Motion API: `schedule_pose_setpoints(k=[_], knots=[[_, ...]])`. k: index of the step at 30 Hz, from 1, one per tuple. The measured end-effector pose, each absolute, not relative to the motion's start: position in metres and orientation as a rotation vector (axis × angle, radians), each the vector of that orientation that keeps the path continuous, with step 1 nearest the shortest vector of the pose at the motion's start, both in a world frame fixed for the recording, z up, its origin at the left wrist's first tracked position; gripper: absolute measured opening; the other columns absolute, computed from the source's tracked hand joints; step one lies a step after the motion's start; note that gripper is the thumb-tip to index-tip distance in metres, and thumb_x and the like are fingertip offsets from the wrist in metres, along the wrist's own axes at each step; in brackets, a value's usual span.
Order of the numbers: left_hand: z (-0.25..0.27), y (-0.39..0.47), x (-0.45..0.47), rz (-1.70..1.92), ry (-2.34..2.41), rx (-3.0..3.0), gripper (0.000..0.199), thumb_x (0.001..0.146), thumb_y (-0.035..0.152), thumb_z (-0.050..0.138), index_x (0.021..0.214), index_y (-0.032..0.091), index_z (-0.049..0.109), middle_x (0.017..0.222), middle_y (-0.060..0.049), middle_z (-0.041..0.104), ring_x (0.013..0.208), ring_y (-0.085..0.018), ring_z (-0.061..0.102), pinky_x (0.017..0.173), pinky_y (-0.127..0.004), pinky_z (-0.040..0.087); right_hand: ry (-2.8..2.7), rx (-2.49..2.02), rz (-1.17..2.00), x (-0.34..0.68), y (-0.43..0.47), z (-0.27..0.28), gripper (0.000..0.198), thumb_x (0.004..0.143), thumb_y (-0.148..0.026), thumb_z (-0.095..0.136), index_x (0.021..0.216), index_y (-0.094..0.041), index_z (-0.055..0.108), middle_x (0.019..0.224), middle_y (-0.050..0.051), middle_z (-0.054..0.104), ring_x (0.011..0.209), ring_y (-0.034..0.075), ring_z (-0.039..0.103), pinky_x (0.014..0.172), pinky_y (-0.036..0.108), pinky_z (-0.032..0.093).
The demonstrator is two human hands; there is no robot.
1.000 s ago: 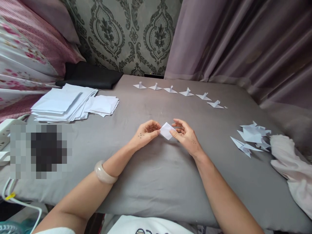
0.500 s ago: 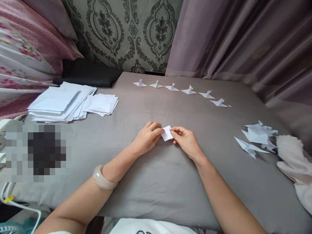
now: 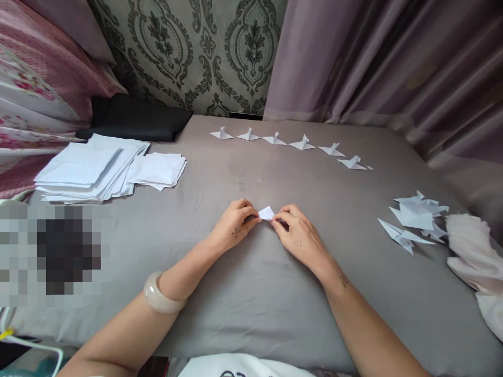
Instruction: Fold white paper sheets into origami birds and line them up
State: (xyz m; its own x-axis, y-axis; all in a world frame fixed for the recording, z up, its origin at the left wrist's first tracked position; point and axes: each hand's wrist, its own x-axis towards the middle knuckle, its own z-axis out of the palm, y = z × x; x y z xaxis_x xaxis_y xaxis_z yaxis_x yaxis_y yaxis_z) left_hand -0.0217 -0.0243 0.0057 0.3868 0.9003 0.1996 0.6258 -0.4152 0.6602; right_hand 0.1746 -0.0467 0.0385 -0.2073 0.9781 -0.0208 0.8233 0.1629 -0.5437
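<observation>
A small folded piece of white paper (image 3: 266, 212) is held between my two hands over the grey cloth, its visible part a triangle with the point facing away from me. My left hand (image 3: 237, 222) pinches the paper's left corner between thumb and fingers. On the opposite corner, my right hand (image 3: 296, 229) has its thumb and forefinger closed. A pale bangle (image 3: 160, 294) circles my left wrist. The paper's underside is hidden.
Folded paper birds (image 3: 301, 142) stand in a curved row at the back. More paper birds (image 3: 418, 212) cluster at right beside a crumpled pale cloth (image 3: 469, 246). Stacked white paper sheets (image 3: 84, 165) and smaller squares (image 3: 159, 168) lie left, before a black folded item (image 3: 137, 118).
The paper has gone from a diamond-like square to a triangle, its near point folded up or turned out of sight. My right hand has rolled over slightly. The view has shifted a little.
</observation>
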Motion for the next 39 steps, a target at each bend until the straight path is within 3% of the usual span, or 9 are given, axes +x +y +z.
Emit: schedule_pose_setpoints(k=[16, 25, 33, 39], knots=[[0.018, -0.019, -0.005, 0.713, 1.541, 1.878, 0.017, 0.083, 0.029, 0.060, 0.073, 0.015, 0.062, 0.087, -0.006, 0.057, 0.074, -0.015, 0.053, 0.071, -0.030, 0.045, -1.882, -1.825, 0.484, 0.164, -0.039, 0.019, 0.023, 0.085, -0.036, 0.056, 0.070, -0.019, 0.057, 0.099, 0.005, 0.057, 0.067, 0.014, 0.057, 0.068, 0.031, 0.046], [0.009, -0.018, -0.008, 0.731, 1.520, 1.909, 0.018, 0.085, 0.030, 0.059, 0.074, 0.016, 0.060, 0.095, -0.007, 0.054, 0.079, -0.016, 0.053, 0.068, -0.030, 0.046, -1.923, -1.863, 0.498, 0.166, -0.037, 0.019, 0.023, 0.087, -0.036, 0.055, 0.073, -0.019, 0.056, 0.101, 0.004, 0.056, 0.064, 0.013, 0.056, 0.066, 0.031, 0.045], [0.000, -0.020, -0.010, 0.758, 1.542, 2.132, 0.017, 0.088, 0.029, 0.055, 0.077, 0.017, 0.059, 0.099, -0.009, 0.054, 0.091, -0.021, 0.049, 0.080, -0.036, 0.045, -1.969, -1.900, 0.521, 0.166, -0.037, 0.020, 0.023, 0.089, -0.037, 0.052, 0.075, -0.019, 0.056, 0.102, 0.005, 0.054, 0.073, 0.016, 0.058, 0.065, 0.031, 0.044], [0.001, -0.021, -0.014, 0.674, 1.663, 2.143, 0.021, 0.087, 0.038, 0.058, 0.088, 0.017, 0.055, 0.102, -0.009, 0.051, 0.088, -0.022, 0.044, 0.082, -0.038, 0.041, -1.939, -1.865, 0.564, 0.171, -0.036, 0.017, 0.021, 0.087, -0.040, 0.056, 0.081, -0.020, 0.053, 0.100, 0.005, 0.052, 0.071, 0.014, 0.056, 0.066, 0.030, 0.045]])
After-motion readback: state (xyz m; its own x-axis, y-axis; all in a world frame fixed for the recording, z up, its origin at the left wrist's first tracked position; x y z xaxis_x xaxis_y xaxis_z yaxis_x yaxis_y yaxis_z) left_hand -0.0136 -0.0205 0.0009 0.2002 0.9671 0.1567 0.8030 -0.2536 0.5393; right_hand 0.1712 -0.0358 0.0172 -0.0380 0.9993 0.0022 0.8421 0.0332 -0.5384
